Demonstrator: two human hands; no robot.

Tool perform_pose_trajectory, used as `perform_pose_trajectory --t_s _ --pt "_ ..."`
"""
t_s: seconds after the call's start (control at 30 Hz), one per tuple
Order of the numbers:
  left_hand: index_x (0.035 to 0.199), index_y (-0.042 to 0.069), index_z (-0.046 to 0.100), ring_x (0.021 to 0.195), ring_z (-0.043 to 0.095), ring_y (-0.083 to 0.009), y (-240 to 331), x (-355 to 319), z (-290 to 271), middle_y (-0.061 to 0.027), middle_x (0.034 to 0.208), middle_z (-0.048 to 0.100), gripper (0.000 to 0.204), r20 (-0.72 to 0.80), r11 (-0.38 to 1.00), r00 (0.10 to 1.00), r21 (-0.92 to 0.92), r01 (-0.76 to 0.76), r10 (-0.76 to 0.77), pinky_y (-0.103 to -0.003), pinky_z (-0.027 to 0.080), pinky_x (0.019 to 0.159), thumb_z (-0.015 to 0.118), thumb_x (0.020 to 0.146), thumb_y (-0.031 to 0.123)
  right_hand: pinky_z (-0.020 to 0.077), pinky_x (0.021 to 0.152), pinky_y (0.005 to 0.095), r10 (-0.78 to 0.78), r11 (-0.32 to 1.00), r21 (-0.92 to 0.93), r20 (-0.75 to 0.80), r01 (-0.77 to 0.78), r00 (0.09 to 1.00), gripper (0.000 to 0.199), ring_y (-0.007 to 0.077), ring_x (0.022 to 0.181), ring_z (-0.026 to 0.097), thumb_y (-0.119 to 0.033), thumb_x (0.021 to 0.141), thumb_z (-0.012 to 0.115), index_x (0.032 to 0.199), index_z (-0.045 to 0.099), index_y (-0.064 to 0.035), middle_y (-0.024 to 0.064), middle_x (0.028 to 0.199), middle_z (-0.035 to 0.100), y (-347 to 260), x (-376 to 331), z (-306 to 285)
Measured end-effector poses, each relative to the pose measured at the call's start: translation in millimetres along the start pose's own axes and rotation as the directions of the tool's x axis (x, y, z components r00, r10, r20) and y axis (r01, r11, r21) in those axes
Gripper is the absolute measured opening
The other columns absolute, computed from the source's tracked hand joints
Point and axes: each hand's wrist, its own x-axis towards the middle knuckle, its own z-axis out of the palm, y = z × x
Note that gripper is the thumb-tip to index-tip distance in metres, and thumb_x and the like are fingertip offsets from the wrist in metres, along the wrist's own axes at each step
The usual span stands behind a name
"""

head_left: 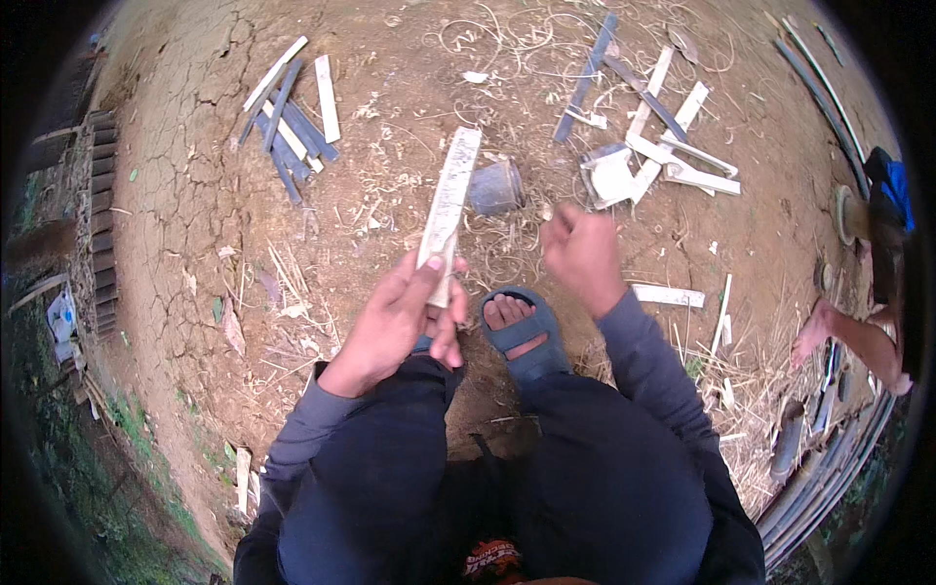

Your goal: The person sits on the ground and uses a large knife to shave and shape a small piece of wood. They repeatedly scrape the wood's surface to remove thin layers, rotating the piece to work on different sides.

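Observation:
My left hand [398, 317] grips the lower end of a flat, pale strip of split wood or bamboo [450, 190], which points up and away from me. Its thumb lies across the strip, and the strip's lower part looks partly split or cut. To the right, apart from the strip, my right hand [583, 252] is raised with its fingers curled in. Whatever those fingers hold, if anything, is hidden and slightly blurred. Just beyond the hands a short dark cylinder [497, 187] lies on the ground. A second short cylinder piece [606, 175] with a pale face is near the right hand.
Dark and pale strips [292, 127] lie piled at the far left, more strips [673, 146] at the far right. Curly shavings [507, 44] litter the cracked dirt. My sandalled foot [525, 331] is below the hands. Another person's bare leg [858, 341] and long poles [829, 487] are at right.

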Motion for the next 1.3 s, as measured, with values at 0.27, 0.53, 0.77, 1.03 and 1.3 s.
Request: perform_pose_trajectory --t_s 0.27,0.53,0.77,1.03,1.3 --pt "0.114 -0.005 0.046 0.046 0.053 -0.0179 0 6 5 -0.0166 0.079 0.059 0.038 0.070 0.996 0.997 0.089 0.020 -0.026 -0.036 0.059 0.052 0.029 0.108 0.029 0.0518 0.057 0.0452 -0.229 0.970 0.124 0.169 0.210 0.959 0.006 0.0355 0.059 0.065 -0.009 0.073 0.066 0.076 0.061 -0.0061 0.0149 0.063 0.063 -50 -23 11" --pt "0.108 -0.002 0.046 0.037 0.044 -0.0127 -3 3 11 -0.0053 0.060 0.048 0.033 0.120 0.993 0.993 0.112 -0.022 0.009 -0.029 0.051 0.041 0.030 0.108 0.027 0.0519 0.058 0.0432 -0.280 0.958 0.073 0.043 0.276 0.959 0.010 0.0333 0.064 0.066 -0.008 0.069 0.069 0.073 0.060 -0.0069 0.0124 0.066 0.064 -27 -14 18" --pt "0.108 0.001 0.044 0.034 0.042 -0.0118 18 -17 20 -0.0041 0.058 0.044 0.032 0.104 0.999 0.994 0.045 -0.021 0.016 -0.028 0.048 0.038 0.029 0.109 0.029 0.0534 0.059 0.0411 -0.169 0.953 -0.257 -0.019 0.159 0.985 0.014 0.0295 0.063 0.068 -0.010 0.069 0.073 0.074 0.060 -0.0069 0.0114 0.066 0.065 30 9 -3" --pt "0.110 0.001 0.043 0.033 0.040 -0.0122 9 -7 20 -0.0041 0.057 0.043 0.033 0.079 0.998 0.997 0.063 -0.019 0.014 -0.029 0.047 0.037 0.028 0.109 0.030 0.0542 0.059 0.0422 -0.168 0.963 -0.207 0.040 0.172 0.985 0.013 0.0300 0.061 0.068 -0.012 0.070 0.073 0.073 0.060 -0.0105 0.0111 0.066 0.065 -11 -8 -13" --pt "0.109 0.002 0.043 0.034 0.036 -0.0099 4 -17 16 -0.0011 0.057 0.039 0.031 0.110 0.989 0.992 0.130 -0.073 0.059 -0.026 0.043 0.036 0.031 0.108 0.031 0.0530 0.052 0.0403 -0.127 0.941 -0.316 -0.004 0.119 0.992 0.008 0.0259 0.053 0.066 -0.011 0.075 0.071 0.081 0.068 -0.0132 0.0111 0.062 0.065 19 13 -8"
